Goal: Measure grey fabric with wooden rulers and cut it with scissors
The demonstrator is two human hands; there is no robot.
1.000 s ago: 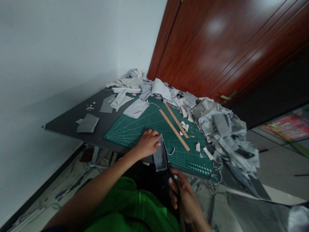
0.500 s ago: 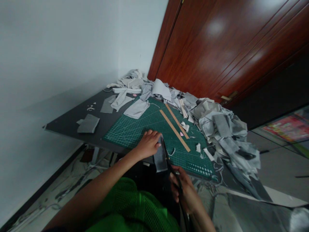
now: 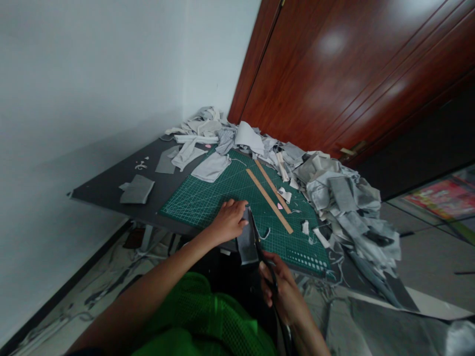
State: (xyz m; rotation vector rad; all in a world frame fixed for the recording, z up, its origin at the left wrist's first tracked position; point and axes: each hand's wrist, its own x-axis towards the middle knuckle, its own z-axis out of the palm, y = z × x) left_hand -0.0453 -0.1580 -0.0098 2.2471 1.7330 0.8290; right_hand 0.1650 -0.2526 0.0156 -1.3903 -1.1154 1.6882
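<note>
Head view, and we've got our left hand (image 3: 227, 223) pressed flat on a dark grey fabric piece (image 3: 246, 241) at the near edge of the green cutting mat (image 3: 208, 198), fingers spread and closed down on the cloth, pinning it where it hangs over the mat's near side. Our right hand (image 3: 282, 289) sits nearer, just off the table, curled tight round the handles of black scissors (image 3: 264, 257); the blades run along the right edge of that grey piece, touching it, though we can't tell how wide they stand apart. Farther out on the mat lie two wooden rulers (image 3: 270, 200), side by side and angled from far left to near right. A light grey cloth (image 3: 211, 166) rests at the mat's far left corner. Off to the right and far side, a big heap of grey scraps (image 3: 334, 193) spills over the dark table (image 3: 107, 185). A folded grey patch (image 3: 136, 189) lies alone on the table's left part, well apart from our hands.
</note>
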